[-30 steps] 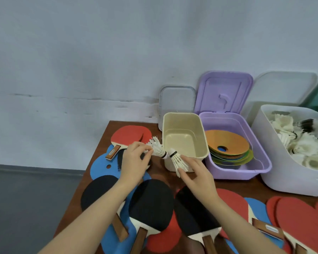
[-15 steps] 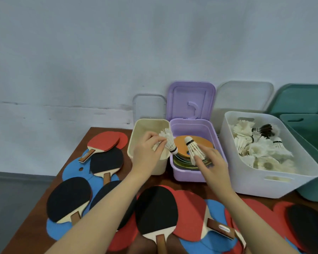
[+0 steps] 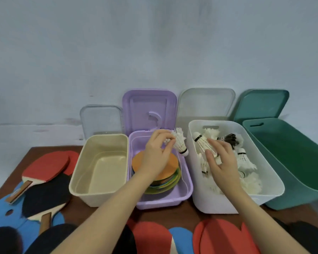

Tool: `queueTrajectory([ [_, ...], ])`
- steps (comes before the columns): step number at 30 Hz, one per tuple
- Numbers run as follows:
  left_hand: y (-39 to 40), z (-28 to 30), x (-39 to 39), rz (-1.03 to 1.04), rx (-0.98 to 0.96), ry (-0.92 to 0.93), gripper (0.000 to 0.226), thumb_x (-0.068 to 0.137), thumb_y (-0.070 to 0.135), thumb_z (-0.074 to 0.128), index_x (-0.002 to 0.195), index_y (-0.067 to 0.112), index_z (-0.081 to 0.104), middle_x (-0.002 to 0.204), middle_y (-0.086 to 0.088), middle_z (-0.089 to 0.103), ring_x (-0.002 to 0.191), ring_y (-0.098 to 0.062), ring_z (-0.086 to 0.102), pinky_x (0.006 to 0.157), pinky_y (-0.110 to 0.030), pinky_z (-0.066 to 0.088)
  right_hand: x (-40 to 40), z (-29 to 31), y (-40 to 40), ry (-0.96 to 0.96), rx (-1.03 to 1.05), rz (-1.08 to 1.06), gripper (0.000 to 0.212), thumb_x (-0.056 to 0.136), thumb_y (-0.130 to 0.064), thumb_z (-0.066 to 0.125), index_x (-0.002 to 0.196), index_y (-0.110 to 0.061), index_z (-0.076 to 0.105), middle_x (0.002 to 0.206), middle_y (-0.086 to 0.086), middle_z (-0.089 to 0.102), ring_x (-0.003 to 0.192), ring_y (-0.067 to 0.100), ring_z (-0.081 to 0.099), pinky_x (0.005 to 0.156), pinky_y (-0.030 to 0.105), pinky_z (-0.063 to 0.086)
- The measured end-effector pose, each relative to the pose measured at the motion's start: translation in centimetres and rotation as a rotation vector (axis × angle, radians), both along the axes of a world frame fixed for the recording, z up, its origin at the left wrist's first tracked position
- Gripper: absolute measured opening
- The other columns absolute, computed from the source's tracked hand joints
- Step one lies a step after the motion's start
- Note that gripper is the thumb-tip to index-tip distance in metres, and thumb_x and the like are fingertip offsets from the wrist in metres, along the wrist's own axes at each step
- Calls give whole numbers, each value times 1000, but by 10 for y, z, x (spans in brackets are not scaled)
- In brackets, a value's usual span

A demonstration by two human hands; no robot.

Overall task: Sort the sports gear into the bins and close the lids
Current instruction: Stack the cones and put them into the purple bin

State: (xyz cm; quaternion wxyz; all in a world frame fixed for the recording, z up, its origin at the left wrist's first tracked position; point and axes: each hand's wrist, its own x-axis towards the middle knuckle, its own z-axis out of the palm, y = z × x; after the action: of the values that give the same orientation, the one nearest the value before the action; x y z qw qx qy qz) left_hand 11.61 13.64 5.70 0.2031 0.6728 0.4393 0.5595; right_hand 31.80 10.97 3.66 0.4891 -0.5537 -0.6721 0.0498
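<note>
My left hand (image 3: 154, 158) pinches a white shuttlecock (image 3: 180, 143) by its feathers, cork pointing down, above the right rim of the purple bin (image 3: 163, 202). My right hand (image 3: 222, 162) is over the white bin (image 3: 209, 204), holding a second shuttlecock (image 3: 200, 141) between thumb and fingers, cork up. The white bin holds several shuttlecocks (image 3: 246, 162), one of them dark. Flat coloured discs (image 3: 173, 167) are stacked in the purple bin. All lids are off or up.
A cream bin (image 3: 99, 197) at the left and a green bin (image 3: 292, 162) at the right have nothing in them. Lids lean on the wall behind: clear (image 3: 101, 120), purple (image 3: 149, 109), translucent (image 3: 206, 103), green (image 3: 261, 105). Table tennis paddles (image 3: 44, 165) and blue and red discs cover the near table.
Both hands carried their shuttlecocks right: the left from the cream bin to the purple bin's right rim, the right from over the purple bin into the white bin. The view panned right.
</note>
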Motion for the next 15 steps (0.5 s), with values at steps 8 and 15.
queueTrajectory([
  [8, 18, -2, 72, -197, -140, 115, 4, 90, 3, 54, 91, 4, 58, 122, -10, 52, 117, -13, 46, 87, -2, 30, 67, 8, 8, 131, -138, -162, 35, 84, -22, 67, 115, -14, 53, 106, -7, 55, 99, 11, 50, 92, 39, 44],
  [15, -9, -5, 124, -189, -287, 128, 18, 94, 15, 49, 82, 28, 45, 118, 11, 51, 121, -3, 44, 96, -25, 37, 129, 14, 4, 6, -108, -42, 37, 83, -38, 63, 113, -16, 60, 103, -7, 57, 94, 7, 51, 89, 44, 44],
])
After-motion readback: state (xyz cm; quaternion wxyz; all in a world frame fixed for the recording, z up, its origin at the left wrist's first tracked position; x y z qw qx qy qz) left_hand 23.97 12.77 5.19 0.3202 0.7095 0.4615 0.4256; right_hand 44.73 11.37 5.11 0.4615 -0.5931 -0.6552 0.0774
